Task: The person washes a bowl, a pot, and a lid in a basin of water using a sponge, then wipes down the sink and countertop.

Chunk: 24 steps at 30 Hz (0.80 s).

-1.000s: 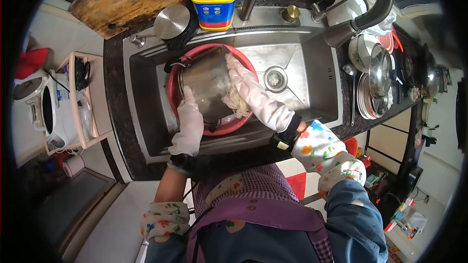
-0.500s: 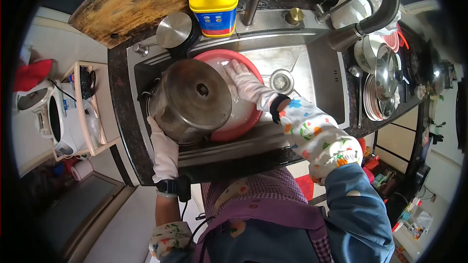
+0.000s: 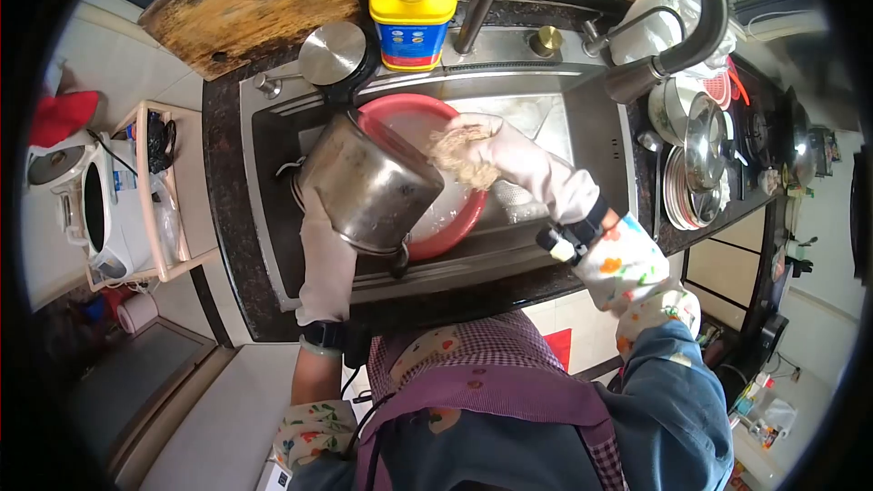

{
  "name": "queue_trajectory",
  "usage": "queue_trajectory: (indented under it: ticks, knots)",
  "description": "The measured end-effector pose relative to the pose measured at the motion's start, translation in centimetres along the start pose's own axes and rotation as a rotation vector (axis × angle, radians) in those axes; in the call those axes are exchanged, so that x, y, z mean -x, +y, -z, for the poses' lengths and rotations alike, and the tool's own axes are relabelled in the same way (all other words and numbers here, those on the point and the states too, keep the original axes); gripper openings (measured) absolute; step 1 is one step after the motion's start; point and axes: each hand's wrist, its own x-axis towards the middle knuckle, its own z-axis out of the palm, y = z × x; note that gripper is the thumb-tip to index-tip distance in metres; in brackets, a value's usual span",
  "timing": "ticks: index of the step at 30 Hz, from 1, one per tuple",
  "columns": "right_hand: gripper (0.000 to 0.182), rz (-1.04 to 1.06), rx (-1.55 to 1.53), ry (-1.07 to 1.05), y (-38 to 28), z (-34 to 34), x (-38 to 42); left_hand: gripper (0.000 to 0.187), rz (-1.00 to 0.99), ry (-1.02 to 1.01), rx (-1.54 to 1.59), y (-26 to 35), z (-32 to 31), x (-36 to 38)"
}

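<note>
A steel pot [image 3: 368, 184] is tilted over the left part of the sink [image 3: 596, 127], partly above a red basin [image 3: 462, 232] of cloudy water. My gloved left hand [image 3: 326, 259] is at the pot's near left side, its fingers hidden behind or under the pot. My gloved right hand [image 3: 491, 141] grips a tan, fibrous scrubber [image 3: 466, 156] beside the pot's right edge, above the basin.
Behind the sink stand a wooden board [image 3: 255, 5], a round metal lid [image 3: 333, 53], a yellow jug [image 3: 414, 0] and a curved faucet [image 3: 637, 79]. Stacked plates [image 3: 677, 186] and a glass lid [image 3: 705, 141] sit on the right counter.
The pot has tipped so that its side shows more. My right hand has risen out of the basin with the scrubber, which now shows. My left hand has shifted slightly right.
</note>
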Motion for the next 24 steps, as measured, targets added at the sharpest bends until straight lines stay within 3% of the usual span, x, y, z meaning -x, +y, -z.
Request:
queue_trajectory:
  ticks: [2, 4, 5, 6, 8, 9, 10, 11, 12, 14, 15, 17, 18, 20, 21, 23, 24]
  knots:
    - [0.043, 0.319, 0.049, -0.194, -1.4, -3.8, 1.6, 0.041, 0.090, -0.037, 0.065, 1.6, -1.5, 0.0]
    - [0.034, 0.448, 0.635, -0.063, -1.8, -7.7, 1.8, 0.042, 0.087, -0.077, -0.260, 0.8, -3.0, -0.5]
    - [0.031, 0.682, 0.880, 0.049, -0.8, -9.0, 1.3, 0.038, 0.384, 0.007, 0.667, 1.2, -3.9, -1.2]
    - [0.029, 0.914, 1.121, 0.167, 0.3, -9.8, 1.0, 0.038, 0.381, -0.001, 0.661, 1.1, -4.1, -1.3]
    - [0.027, 0.949, 1.187, 0.177, 2.9, -10.0, 1.1, 0.037, 0.211, -0.078, 0.294, 0.0, -4.1, -1.5]
    - [0.025, 0.986, 1.258, 0.176, 4.2, -9.7, 0.8, 0.037, 0.207, -0.073, 0.291, -0.5, -3.8, -1.4]
    - [0.025, 0.990, 1.255, 0.173, 5.9, -8.5, 0.8, 0.040, 0.097, -0.019, -0.121, -1.1, -3.5, -1.1]
    - [0.031, 0.833, 0.954, 0.093, 7.8, -6.6, 1.2, 0.044, -0.012, 0.031, -0.530, -1.4, -3.4, -0.8]
    - [0.038, 0.665, 0.654, 0.021, 9.3, -5.3, 1.6, 0.044, -0.007, 0.027, -0.529, -0.5, -3.4, -0.5]
    - [0.037, 0.097, -0.508, 0.317, 10.1, -3.7, 1.2, 0.050, 0.140, 0.109, -0.575, 2.4, -3.4, 0.0]
    - [0.037, 0.095, -0.509, 0.316, 10.0, -2.8, 1.1, 0.050, 0.141, 0.110, -0.577, 2.8, -3.5, 0.3]
    - [0.030, 0.181, 0.645, 0.523, 10.0, -1.6, 0.7, 0.050, 0.092, 0.150, -0.565, 3.1, -3.5, 1.3]
    - [0.023, 0.105, 0.550, 0.749, 9.5, -2.3, -0.2, 0.050, 0.096, 0.158, -0.570, 2.8, -3.5, 1.7]
    - [0.033, 0.175, 0.037, 0.644, 13.0, 1.8, -4.0, 0.058, 0.089, 0.140, -0.517, 1.9, -3.9, 2.5]
    - [0.033, 0.173, 0.036, 0.648, 10.8, 1.3, -3.6, 0.069, 0.179, 0.121, -0.351, 1.9, -3.9, 2.8]
    - [0.041, -0.279, 1.706, 0.268, 6.3, 0.7, -2.5, 0.070, 0.221, 0.127, -0.334, 1.8, -3.6, 4.0]
    - [0.041, -0.275, 1.706, 0.263, 6.0, 0.7, -2.3, 0.071, 0.265, 0.133, -0.319, 1.9, -3.2, 4.6]
